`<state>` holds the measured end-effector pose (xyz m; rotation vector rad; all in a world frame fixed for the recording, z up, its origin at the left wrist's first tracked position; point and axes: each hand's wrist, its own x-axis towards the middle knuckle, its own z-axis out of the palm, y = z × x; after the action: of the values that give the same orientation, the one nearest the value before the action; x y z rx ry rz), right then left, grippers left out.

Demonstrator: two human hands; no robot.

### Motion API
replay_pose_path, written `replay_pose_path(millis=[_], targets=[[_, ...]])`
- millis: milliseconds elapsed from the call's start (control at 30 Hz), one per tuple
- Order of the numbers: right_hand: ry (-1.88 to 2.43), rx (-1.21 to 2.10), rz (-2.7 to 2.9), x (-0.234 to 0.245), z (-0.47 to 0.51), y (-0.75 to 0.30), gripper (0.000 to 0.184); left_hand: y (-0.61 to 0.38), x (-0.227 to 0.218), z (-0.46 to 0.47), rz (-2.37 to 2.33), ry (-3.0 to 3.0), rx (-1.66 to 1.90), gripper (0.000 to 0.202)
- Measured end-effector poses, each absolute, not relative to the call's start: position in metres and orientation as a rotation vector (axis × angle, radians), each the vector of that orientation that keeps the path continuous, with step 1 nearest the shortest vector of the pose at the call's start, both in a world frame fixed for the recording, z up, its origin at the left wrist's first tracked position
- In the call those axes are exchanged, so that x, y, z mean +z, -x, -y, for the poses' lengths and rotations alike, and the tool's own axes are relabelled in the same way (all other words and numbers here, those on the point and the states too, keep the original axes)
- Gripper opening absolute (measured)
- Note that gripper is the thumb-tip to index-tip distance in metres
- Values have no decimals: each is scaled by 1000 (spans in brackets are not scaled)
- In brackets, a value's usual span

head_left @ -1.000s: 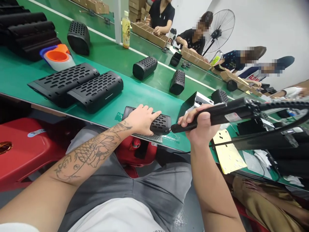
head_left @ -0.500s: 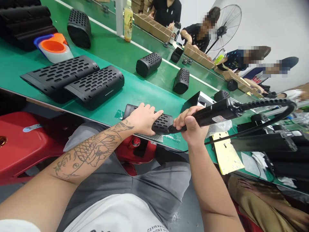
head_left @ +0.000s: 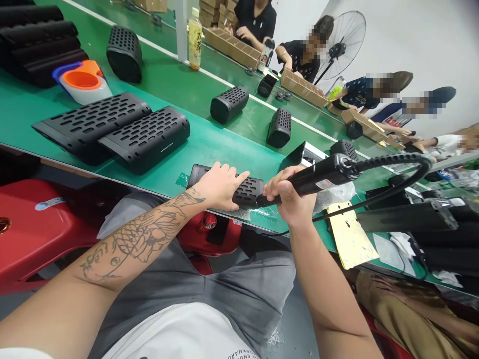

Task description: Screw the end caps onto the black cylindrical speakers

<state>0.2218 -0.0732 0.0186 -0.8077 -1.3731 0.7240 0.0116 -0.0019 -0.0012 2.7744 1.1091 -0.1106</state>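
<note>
The left hand (head_left: 220,187) clasps a black, slotted, oblong casing (head_left: 250,192); at its right end, the right hand (head_left: 294,203) grips a black, tubular, corded driver (head_left: 320,176), work there seemingly unfinished.

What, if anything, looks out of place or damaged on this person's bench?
Nothing looks plainly damaged. The yellow sheet lies askew, its near corner seemingly poking past the green bench; crumpled white scraps lie untidily to its right.
</note>
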Motion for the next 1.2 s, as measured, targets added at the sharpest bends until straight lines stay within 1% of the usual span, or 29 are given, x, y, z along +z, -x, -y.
replay_pose_path(millis=[100,233,267,333,400,433,533,633,767,867,1000,1100,1200], targets=[[890,556,1254,29,64,-252,54,-15,-3,5,-1147,-2771,-141,122],[1105,60,990,35,32,-324,45,-22,-3,9,-1207,-2722,-107,123],[1147,-8,940,33,24,-340,44,-22,-2,9,-1218,-2696,-94,118],[1182,-35,901,24,13,-365,46,-19,4,5,-1229,-2628,-81,102],[1175,-5,906,14,11,-377,47,-10,12,-6,-1250,-2556,-94,89],[1172,9,917,10,13,-379,48,-3,15,-13,-1272,-2518,-112,87],[1181,37,946,7,26,-370,51,19,19,-36,-1358,-2388,-180,88],[1125,109,977,21,44,-341,49,32,15,-50,-1334,-2309,-193,86],[887,325,1091,48,66,-271,50,33,7,-53,-1260,-2303,-106,81],[759,500,1208,59,73,-214,51,31,4,-54,-1251,-2295,-73,76],[756,618,1295,54,64,-165,57,30,6,-53,-1257,-2307,-61,76],[805,660,1308,44,55,-155,63,31,7,-51,-1250,-2295,-35,75],[831,701,1299,37,51,-155,61,31,7,-52,-1222,-2282,-8,74]])
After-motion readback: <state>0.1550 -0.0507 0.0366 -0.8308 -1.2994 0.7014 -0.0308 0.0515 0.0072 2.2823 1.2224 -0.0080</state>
